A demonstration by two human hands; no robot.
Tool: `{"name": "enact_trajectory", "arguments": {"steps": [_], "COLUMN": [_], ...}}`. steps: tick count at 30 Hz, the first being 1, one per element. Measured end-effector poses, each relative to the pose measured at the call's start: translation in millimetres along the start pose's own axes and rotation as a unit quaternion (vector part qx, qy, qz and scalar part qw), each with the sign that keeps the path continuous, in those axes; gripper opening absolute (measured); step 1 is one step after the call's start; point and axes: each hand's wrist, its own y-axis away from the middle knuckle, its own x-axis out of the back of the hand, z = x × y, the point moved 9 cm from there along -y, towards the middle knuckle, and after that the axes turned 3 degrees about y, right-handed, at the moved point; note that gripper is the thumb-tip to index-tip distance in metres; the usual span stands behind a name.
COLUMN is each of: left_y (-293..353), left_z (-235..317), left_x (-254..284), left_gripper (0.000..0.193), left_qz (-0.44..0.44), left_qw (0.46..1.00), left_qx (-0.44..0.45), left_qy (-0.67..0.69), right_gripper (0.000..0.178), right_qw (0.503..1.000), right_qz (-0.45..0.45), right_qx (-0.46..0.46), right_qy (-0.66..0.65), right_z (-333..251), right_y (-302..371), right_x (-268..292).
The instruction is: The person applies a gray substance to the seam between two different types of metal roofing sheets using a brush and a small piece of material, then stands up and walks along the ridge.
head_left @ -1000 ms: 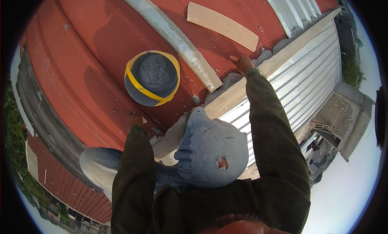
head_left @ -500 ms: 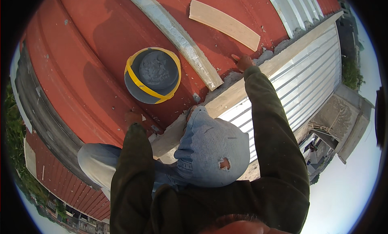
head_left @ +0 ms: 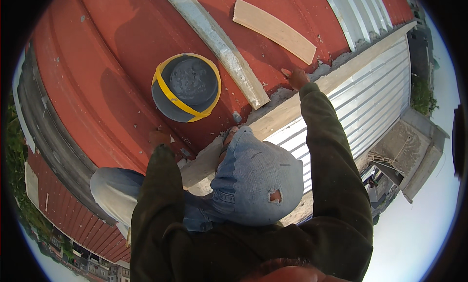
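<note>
My right hand [head_left: 298,79] is at the far edge of the red metal roof [head_left: 131,43], beside rough grey mortar [head_left: 319,71]. One finger is stretched out over the red sheet; nothing shows in this hand. My left hand [head_left: 158,137] is low against the red sheet, left of my knee, its fingers mostly hidden and dim. A small pale piece [head_left: 171,139] shows beside it; whether I hold it is unclear. Between my hands stands a dark bucket [head_left: 168,101] with a yellow band, holding wet grey paste [head_left: 191,79].
A pale flat board [head_left: 275,31] lies on the roof beyond my right hand. A grey-stained metal strip [head_left: 219,48] runs down beside the bucket. Along the roof edge goes a concrete ledge [head_left: 278,120], with silver corrugated sheeting [head_left: 365,92] past it. My bent knee [head_left: 258,179] is close to the ledge.
My right hand has shifted slightly, and its finger looks a little more raised. The view has tilted slightly. The bucket, strip and board stay in place.
</note>
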Motion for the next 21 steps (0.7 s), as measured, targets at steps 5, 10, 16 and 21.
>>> {"name": "enact_trajectory", "arguments": {"steps": [5,10,16,21], "left_y": [-19,-25,-20,-45], "left_z": [-32,-28,-10,-41], "left_x": [-18,-25,-15,-36], "left_gripper": [0.037,0.039,0.033,0.033], "left_qz": [-0.033,-0.021,0.003,-0.010], "left_qw": [0.999,1.000,0.997,0.998], "left_qx": [0.014,0.007,-0.078,-0.062], "left_qy": [-0.034,-0.012,-0.010,-0.024], "right_gripper": [0.052,0.056,0.025,0.016], "right_qw": [0.999,0.998,0.999,0.998], "right_qz": [0.012,0.025,0.013,0.054], "right_qx": [0.047,-0.031,0.022,-0.023], "right_qy": [0.005,-0.046,0.025,-0.002], "right_z": [-19,-9,-24,-13], "right_y": [7,14,25,17], "right_x": [4,16,16,6]}}
